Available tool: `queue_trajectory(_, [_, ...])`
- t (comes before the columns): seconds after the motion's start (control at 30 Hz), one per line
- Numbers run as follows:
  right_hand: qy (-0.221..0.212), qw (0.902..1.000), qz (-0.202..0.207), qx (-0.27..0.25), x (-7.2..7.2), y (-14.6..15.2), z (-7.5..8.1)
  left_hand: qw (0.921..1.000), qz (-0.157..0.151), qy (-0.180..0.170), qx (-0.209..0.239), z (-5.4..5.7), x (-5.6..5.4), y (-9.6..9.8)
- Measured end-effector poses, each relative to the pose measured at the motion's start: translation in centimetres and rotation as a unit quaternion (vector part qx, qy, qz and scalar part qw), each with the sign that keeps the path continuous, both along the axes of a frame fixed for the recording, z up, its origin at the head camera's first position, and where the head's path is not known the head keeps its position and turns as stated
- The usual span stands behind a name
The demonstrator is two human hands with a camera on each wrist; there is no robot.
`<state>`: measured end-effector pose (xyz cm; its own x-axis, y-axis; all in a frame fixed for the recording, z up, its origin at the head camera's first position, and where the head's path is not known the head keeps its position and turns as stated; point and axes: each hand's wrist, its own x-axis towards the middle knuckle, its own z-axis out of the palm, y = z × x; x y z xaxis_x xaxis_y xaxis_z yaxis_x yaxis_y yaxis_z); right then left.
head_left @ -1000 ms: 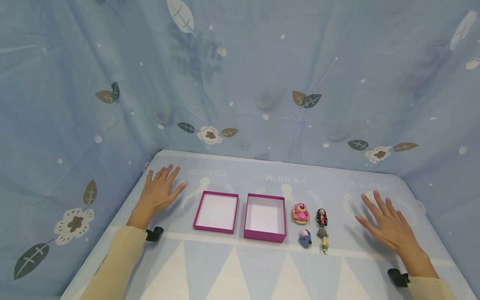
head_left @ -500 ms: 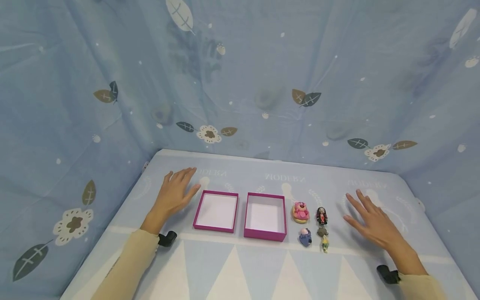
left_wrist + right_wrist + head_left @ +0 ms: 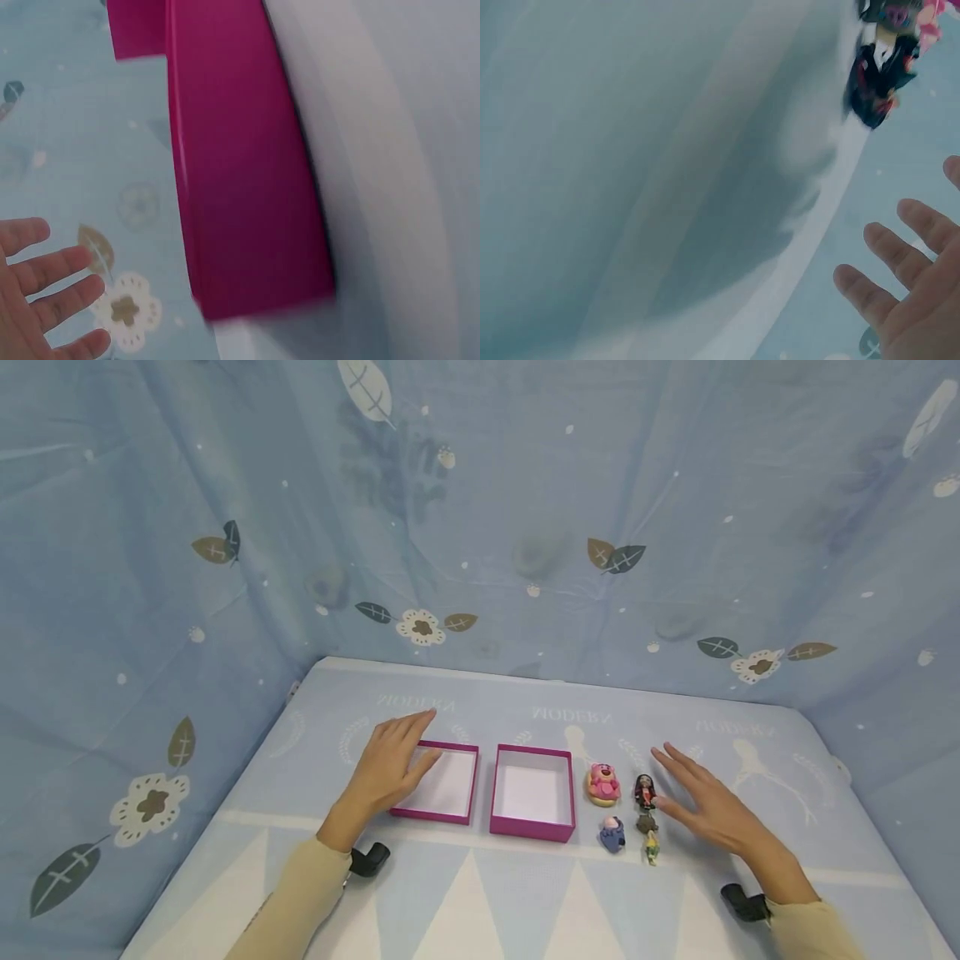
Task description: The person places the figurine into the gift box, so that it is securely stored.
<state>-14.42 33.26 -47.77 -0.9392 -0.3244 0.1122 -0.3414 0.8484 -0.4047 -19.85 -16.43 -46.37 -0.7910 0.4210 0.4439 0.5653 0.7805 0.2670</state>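
Note:
My left hand (image 3: 387, 765) is held with spread fingers over the left edge of a shallow magenta-rimmed box lid (image 3: 444, 782), overlapping its corner in the head view. To its right stands a deeper open box (image 3: 532, 831) with a white inside. My right hand (image 3: 708, 806) has straight fingers pointing at a dark-haired figurine (image 3: 644, 792), its thumb overlapping that figurine's edge. Beside it sit a pink bear figurine (image 3: 603, 783), a blue figurine (image 3: 612, 835) and a small figurine in yellow and green (image 3: 652, 845). Neither hand holds anything.
A pale blue patterned cloth covers the table (image 3: 517, 902). Blue fabric walls (image 3: 480, 510) with leaf and flower prints rise behind and on both sides. Black camera mounts (image 3: 370, 860) sit under both wrists.
Both hands have moved inward: the left one rightward to the box lid, the right one leftward to the figurines. The boxes and figurines have stayed in place.

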Motion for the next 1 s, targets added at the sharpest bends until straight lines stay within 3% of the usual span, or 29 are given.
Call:
queue_trajectory(0.4, [0.016,0.9985,0.043,-0.028,-1.3,-2.2,-0.3,0.998,-0.05,-0.02,0.031,-0.7,1.2,4.3])
queue_trajectory(0.7, [-0.014,0.9992,0.025,-0.027,-1.4,-3.3,-0.4,0.9965,-0.078,-0.018,0.024,-1.2,1.7,6.2])
queue_trajectory(1.0, [-0.017,0.9989,0.035,-0.027,-1.4,-4.1,-0.4,0.9935,-0.085,-0.075,0.002,-2.1,2.5,6.8])
